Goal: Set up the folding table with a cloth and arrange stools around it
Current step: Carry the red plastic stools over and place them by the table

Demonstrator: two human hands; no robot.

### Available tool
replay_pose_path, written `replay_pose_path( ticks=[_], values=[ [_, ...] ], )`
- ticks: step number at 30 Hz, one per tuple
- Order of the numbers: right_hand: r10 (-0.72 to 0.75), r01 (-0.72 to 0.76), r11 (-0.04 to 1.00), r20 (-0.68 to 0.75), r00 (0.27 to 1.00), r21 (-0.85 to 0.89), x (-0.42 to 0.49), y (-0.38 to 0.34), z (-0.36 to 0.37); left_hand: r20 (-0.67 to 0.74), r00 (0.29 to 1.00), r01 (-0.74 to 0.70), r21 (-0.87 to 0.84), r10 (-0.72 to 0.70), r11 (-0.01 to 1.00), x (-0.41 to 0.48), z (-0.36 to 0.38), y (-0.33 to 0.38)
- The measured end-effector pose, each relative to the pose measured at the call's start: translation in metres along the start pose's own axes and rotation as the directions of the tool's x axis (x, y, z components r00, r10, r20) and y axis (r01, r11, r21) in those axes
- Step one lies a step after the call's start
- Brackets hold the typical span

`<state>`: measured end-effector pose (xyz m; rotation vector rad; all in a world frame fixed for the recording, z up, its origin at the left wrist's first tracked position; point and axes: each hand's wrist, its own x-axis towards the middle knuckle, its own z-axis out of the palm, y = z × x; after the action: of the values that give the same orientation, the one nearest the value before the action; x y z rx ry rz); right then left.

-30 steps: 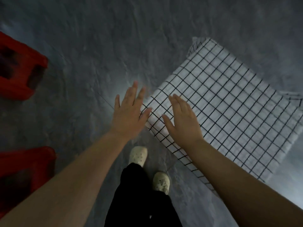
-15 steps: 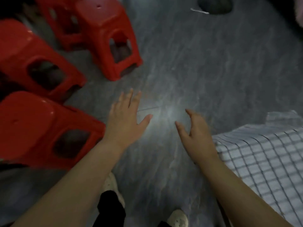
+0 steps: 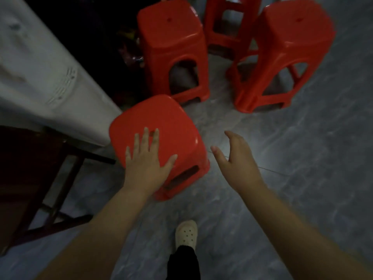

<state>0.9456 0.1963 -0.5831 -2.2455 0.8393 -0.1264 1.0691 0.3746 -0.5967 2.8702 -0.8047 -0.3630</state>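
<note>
Several red plastic stools stand on the grey floor. The nearest stool (image 3: 161,126) is in the middle, just in front of me. My left hand (image 3: 148,158) is spread flat over the near part of its seat, fingers straight. My right hand (image 3: 236,156) hovers in the air to the right of that stool, fingers loosely bent, holding nothing. Behind it stand a second stool (image 3: 173,45), a third stool (image 3: 288,51) on the right and another stool (image 3: 228,23) between them at the back. The table and its checked cloth are out of view.
A surface under a white cloth (image 3: 40,77) fills the upper left, close beside the nearest stool. Below it a dark wooden frame (image 3: 50,178) stands at the left edge. My foot in a white clog (image 3: 185,233) is on the grey floor (image 3: 302,158).
The view has swung left from the cloth-covered table to the red stools. My left hand has come down over the nearest stool's seat; my right hand has followed beside it.
</note>
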Motion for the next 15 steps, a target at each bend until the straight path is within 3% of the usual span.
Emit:
replay_pose_path(
  ticks=[9,15],
  values=[
    [0.013,0.005,0.994,0.172,0.985,-0.108,0.096,-0.019,0.106,0.090,0.963,0.261,-0.079,-0.254,0.962,0.043,0.056,-0.096],
    [0.066,-0.033,0.988,0.218,0.974,-0.154,0.128,0.001,0.133,0.146,0.933,0.358,-0.284,-0.329,0.889,0.064,0.077,-0.110]
  ],
)
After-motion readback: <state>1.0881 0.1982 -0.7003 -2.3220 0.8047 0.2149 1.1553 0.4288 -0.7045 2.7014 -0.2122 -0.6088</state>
